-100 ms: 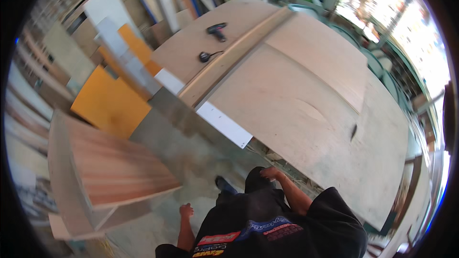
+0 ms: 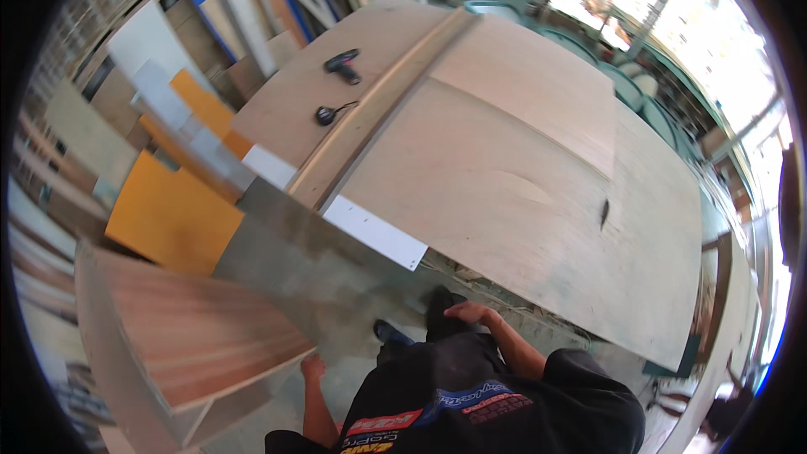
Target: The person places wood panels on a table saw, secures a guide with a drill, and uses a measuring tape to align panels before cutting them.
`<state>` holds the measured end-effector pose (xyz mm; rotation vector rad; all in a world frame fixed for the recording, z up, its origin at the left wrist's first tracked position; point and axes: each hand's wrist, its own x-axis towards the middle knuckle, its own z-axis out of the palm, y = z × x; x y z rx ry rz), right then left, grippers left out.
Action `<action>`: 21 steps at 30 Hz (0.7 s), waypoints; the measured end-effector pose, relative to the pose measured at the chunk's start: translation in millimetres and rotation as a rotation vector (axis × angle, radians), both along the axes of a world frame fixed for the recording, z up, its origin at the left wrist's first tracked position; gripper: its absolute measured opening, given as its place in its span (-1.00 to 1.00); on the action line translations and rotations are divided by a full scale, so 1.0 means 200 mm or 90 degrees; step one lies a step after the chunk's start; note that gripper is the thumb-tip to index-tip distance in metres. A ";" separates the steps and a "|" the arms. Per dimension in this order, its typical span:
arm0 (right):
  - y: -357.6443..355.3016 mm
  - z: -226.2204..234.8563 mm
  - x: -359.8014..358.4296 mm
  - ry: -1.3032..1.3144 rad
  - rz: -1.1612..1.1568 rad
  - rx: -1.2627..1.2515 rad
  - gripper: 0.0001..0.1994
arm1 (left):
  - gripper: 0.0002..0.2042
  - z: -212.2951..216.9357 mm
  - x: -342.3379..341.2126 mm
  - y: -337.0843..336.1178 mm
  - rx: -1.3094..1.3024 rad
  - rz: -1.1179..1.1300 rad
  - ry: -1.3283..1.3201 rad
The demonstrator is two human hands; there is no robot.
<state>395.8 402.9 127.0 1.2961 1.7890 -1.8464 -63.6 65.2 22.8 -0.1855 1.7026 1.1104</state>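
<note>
Two bare hands hung low by the person's body: the left hand (image 2: pixel 313 366) sat just beside the near corner of a reddish board (image 2: pixel 189 332) leaning at the left, its grip loosely curled and grasping nothing that I could see, while the right hand (image 2: pixel 471 313) rested flat against the dark trousers, released, just short of the worktop's (image 2: pixel 538 193) near edge. A drill (image 2: pixel 343 65) and a small black tool (image 2: pixel 326 115) lay well apart from both, toward the worktop's far left corner.
</note>
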 end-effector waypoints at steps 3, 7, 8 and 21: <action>0.04 0.43 0.10 0.016 -0.076 -0.107 -0.54 | -0.84 0.13 -0.08 0.49 0.016 -0.113 0.163; 0.21 0.81 0.15 0.257 -0.250 -0.155 -0.48 | -0.85 0.58 0.19 1.20 0.131 -0.167 0.248; 0.31 0.86 0.16 0.322 -0.281 -0.119 -0.47 | -0.84 0.66 0.26 1.35 0.163 -0.200 0.280; 2.59 0.98 1.22 0.085 -0.780 0.378 -0.57 | -0.73 0.99 1.39 2.95 0.377 -0.758 0.765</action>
